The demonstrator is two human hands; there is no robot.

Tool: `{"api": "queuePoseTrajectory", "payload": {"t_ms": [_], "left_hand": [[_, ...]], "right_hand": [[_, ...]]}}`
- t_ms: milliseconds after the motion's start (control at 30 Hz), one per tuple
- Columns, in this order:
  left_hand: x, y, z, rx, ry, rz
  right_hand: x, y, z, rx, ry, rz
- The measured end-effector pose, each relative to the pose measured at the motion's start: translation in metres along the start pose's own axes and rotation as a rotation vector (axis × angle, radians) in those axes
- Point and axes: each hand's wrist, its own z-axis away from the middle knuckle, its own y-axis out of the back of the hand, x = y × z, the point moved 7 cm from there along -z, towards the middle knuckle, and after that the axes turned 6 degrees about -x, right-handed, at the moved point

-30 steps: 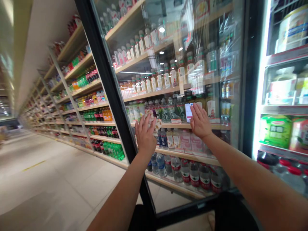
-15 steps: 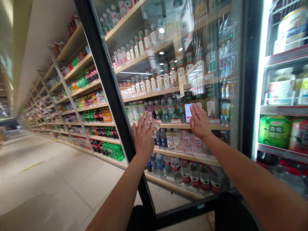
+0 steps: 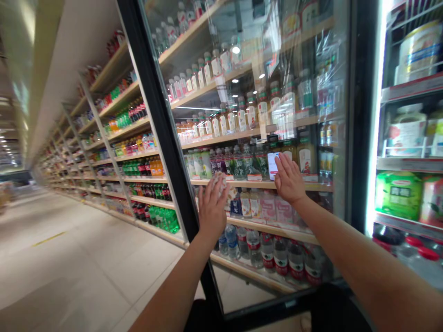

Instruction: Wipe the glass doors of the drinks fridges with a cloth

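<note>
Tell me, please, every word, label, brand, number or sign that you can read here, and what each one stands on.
"青": probably the first large character on the green pack; its other marks are too blurred to read surely.
Bottles seen through the glass door: labels too small and blurred.
Price tags: too small.
Phone screen: too small.
Cloth: no words visible.
Everything else: nothing legible.

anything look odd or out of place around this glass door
The lit phone, partly covered by the right hand, looks odd against shelved drink bottles; whether it touches the glass door is unclear. No spill or damage is visible.
</note>
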Motion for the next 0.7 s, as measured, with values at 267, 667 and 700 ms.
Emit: {"api": "queuePoseTrajectory", "payload": {"t_ms": [267, 667, 700], "left_hand": [[-0.004, 0.004, -0.009, -0.018, 0.000, -0.021], [0.006, -0.002, -0.004, -0.042, -0.082, -0.053], [0.000, 0.001, -0.007, -0.027, -0.045, -0.061]], "right_hand": [[-0.003, 0.003, 0.000, 0.031, 0.039, 0.043], [-0.005, 0.005, -0.001, 0.044, 0.042, 0.061], [-0.005, 0.005, -0.001, 0.042, 0.041, 0.065]]}}
